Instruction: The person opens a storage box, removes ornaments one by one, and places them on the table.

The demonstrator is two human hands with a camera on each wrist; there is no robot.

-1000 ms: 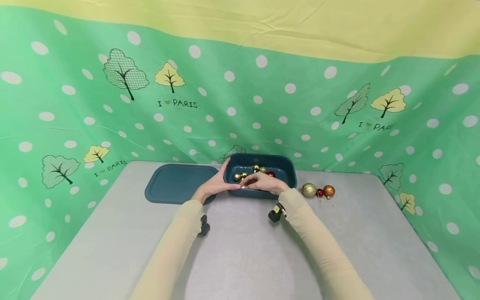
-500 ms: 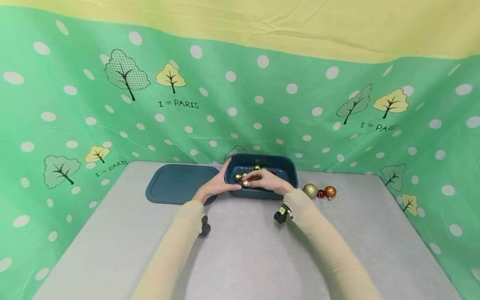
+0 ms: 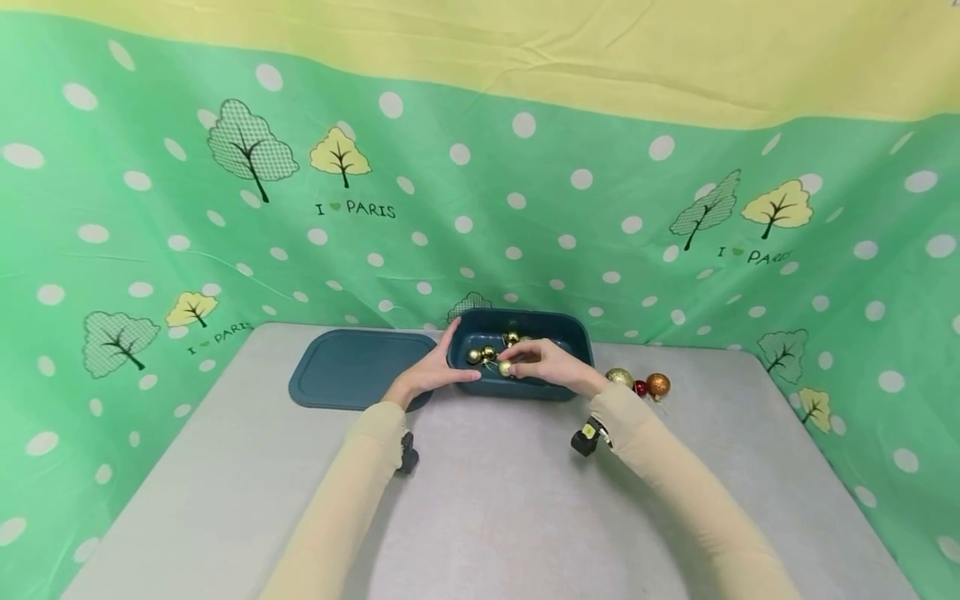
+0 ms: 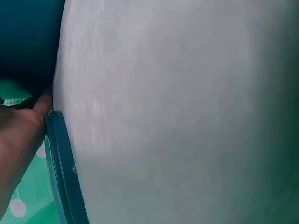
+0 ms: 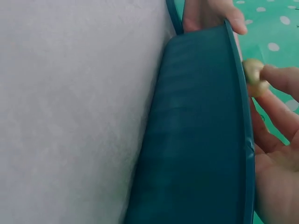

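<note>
In the head view, a dark blue rectangular box (image 3: 517, 388) stands near the table's back edge, with several small shiny gold Christmas baubles (image 3: 475, 356) inside. My left hand (image 3: 429, 371) rests against the box's left end, thumb along the front rim and index finger stretched up the side. Over the front rim, my right hand (image 3: 551, 365) pinches a pale gold bauble (image 3: 506, 367) between thumb and fingers. The right wrist view shows that gold bauble (image 5: 253, 72) at the fingertips, just beyond the rim. Part of the box's inside is hidden behind the right hand.
A flat blue lid (image 3: 352, 371) lies left of the box, partly behind the left hand. To the right sit a glittery gold bauble (image 3: 618, 377), a small red one (image 3: 640, 388) and an orange one (image 3: 657, 383). Green curtain (image 3: 480, 183) hangs behind the table (image 3: 480, 500).
My right hand has moved to the right over the box, and the bauble in its fingers has lifted away from the front left corner. The left hand has stayed in place.
</note>
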